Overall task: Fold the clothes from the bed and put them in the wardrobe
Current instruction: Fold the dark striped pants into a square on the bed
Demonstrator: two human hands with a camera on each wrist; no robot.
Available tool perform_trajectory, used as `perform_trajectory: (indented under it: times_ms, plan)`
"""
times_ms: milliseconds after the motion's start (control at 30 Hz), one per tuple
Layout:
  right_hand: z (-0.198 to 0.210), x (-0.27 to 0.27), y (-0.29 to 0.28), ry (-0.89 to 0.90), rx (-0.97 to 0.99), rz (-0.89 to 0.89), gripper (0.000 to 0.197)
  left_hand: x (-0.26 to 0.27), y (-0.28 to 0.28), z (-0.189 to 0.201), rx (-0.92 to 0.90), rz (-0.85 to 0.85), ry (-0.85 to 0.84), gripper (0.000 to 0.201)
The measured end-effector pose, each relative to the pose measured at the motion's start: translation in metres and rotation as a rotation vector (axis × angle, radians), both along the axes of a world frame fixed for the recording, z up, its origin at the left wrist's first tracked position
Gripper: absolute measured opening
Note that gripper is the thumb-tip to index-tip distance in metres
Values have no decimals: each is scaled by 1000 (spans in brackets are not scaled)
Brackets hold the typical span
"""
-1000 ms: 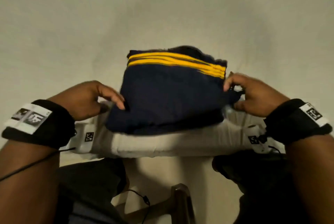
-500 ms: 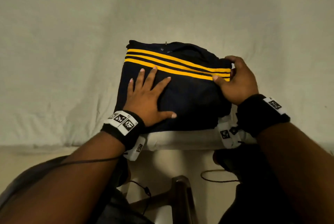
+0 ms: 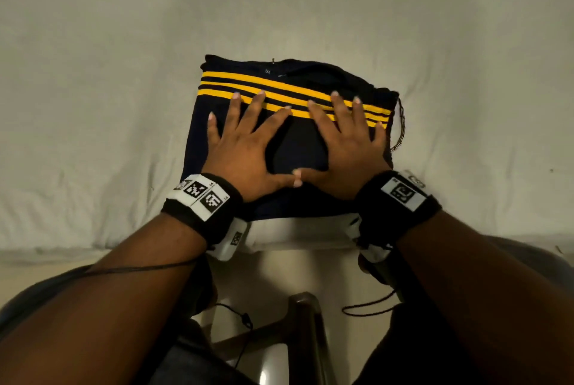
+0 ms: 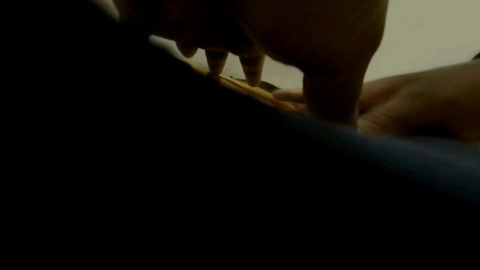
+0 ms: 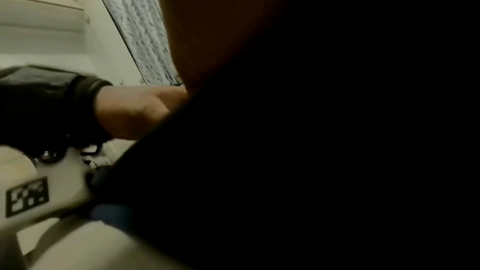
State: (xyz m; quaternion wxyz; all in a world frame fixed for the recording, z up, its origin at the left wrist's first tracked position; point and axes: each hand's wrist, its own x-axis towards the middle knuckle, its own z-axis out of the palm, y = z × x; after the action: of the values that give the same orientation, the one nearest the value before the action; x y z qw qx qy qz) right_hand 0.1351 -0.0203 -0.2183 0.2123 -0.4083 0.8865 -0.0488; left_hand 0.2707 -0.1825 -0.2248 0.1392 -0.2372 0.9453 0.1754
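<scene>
Folded navy garment with yellow stripes lying at the near edge of the bed, pinned flat under left hand and right hand, fingers spread wide, thumbs touching. Likely to slide off that edge or spring unfolded on lifting (loose cord at right side). Plenty of bare sheet beyond.

I see a navy garment with three yellow stripes at its 12 o'clock edge, off-white bedsheet, black wristbands with black-and-white marker tags (curtain in right wrist view: grey-speckled).
</scene>
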Motion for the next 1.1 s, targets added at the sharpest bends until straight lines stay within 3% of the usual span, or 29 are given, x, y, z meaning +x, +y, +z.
perform_trajectory:
  times_ms: [167, 233, 300, 433, 567, 700, 833, 933, 1000, 1100]
  plan:
    - [-16, -10, 4, 1, 129, -64, 143, -2, -31, -13, 9, 82, -132, 141]
    - [-14, -5, 2, 44, 103, -48, 151, -5, -30, -5, 19, 128, -117, 149]
    - [-13, 2, 0, 93, 58, -2, 155, -8, -21, -1, -7, 55, -67, 149]
    - [-16, 2, -1, 48, 141, 55, 154, -8, -10, -12, -7, -73, -124, 146]
    - [-12, -16, 6, -23, 184, -11, 151, -5, -28, -15, 21, 67, -135, 147]
    - [-5, -14, 14, 11, 171, 41, 147, 6, -33, -7, 72, 216, -153, 155]
    - [6, 12, 12, 133, 17, 140, 142, 17, 2, 7, -34, -15, -72, 144]
    - [-3, 39, 7, 62, 72, 268, 144, 29, 28, -1, -33, -175, -127, 137]
    - [-19, 50, 12, 32, 143, 335, 144, 43, 34, -17, -74, -221, -157, 131]
    - [-31, 55, 28, 71, 103, 353, 139, 70, 36, -30, -128, -185, -64, 118]
